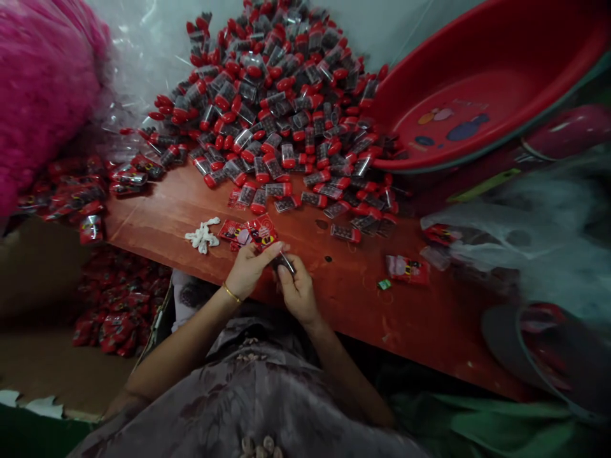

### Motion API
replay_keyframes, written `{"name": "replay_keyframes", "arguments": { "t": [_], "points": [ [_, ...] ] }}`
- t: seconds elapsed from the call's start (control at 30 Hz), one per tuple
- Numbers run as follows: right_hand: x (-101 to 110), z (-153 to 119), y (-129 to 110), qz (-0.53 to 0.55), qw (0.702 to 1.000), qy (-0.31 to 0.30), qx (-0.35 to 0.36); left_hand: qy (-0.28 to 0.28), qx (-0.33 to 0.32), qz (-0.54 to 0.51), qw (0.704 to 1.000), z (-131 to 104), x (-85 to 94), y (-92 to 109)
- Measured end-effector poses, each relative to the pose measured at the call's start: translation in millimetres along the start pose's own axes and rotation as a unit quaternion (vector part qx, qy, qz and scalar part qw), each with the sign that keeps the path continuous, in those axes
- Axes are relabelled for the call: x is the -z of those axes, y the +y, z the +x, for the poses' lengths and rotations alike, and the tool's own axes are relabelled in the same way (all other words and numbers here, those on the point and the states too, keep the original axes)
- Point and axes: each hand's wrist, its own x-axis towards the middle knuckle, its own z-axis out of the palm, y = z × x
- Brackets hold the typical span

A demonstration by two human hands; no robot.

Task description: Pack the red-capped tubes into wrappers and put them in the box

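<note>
My left hand (248, 270), with a gold bangle at the wrist, is closed at the table's front edge, its fingers on a red printed plastic packet (262, 233). Just beside it, my right hand (298, 289) is closed around a small dark tube (287, 263); its far end is hidden by my fingers. The two hands meet at the fingertips. More red packets (232, 230) lie flat just beyond my left hand. Left of them sits a small heap of white pieces (203, 236), which look like soft rubber or cloth.
A large pile of clear tubes with red caps (286, 114) covers the back of the wooden table (305, 242). A red basin (453, 95) tilts at the right. Filled red packets (114, 318) lie in a cardboard box (42, 362) below left. A pink bundle (42, 89) stands left.
</note>
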Motion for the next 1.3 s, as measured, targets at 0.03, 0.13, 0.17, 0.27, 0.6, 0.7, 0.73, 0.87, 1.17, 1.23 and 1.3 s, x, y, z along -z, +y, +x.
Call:
{"name": "replay_keyframes", "arguments": {
  "t": [0.03, 0.13, 0.17, 0.27, 0.6, 0.7, 0.73, 0.87, 1.17, 1.23, 1.3],
  "points": [
    [-0.1, -0.5, 0.0, -0.014, 1.000, 0.012, 0.008, -0.010, 0.010, 0.003, 1.000, 1.2, -0.5, 0.5],
    [-1.5, -1.9, -2.2, 0.004, 1.000, 0.029, 0.009, -0.053, 0.034, 0.010, 0.998, 0.1, -2.9, -0.6],
    [-2.2, -2.3, -3.1, 0.034, 0.999, 0.026, -0.004, -0.066, 0.040, 0.017, 0.997, -1.4, -3.9, -1.1],
    [-4.8, -3.6, -4.4, 0.161, 0.985, 0.003, -0.068, -0.091, 0.057, 0.048, 0.993, -6.5, -6.1, -1.7],
    [-2.4, 0.0, -8.4, 0.236, 0.968, -0.019, -0.080, -0.026, -0.070, 0.051, 0.996, -6.8, 2.1, -5.2],
    [-5.7, -1.0, -8.7, 0.234, 0.968, 0.012, -0.085, -0.043, -0.069, 0.107, 0.991, -9.6, 2.6, -8.1],
    [-7.1, -1.5, -8.3, 0.235, 0.968, 0.025, -0.087, -0.047, -0.067, 0.121, 0.989, -11.4, 1.8, -9.1],
    [-8.5, -2.1, -6.6, 0.205, 0.974, 0.064, -0.076, -0.048, -0.068, 0.142, 0.986, -17.4, -4.3, -9.7],
    [15.8, 1.8, 7.2, -0.036, 0.997, 0.044, 0.058, -0.050, -0.125, 0.146, 0.980, -0.2, -8.9, -8.8],
    [27.9, 7.4, 14.2, -0.093, 0.991, 0.060, 0.079, -0.072, -0.147, 0.205, 0.965, 7.6, -5.9, -14.6],
    [42.1, 15.5, 19.4, -0.136, 0.983, 0.061, 0.103, -0.095, -0.164, 0.288, 0.939, 15.3, -2.6, -21.4]
  ]
}}
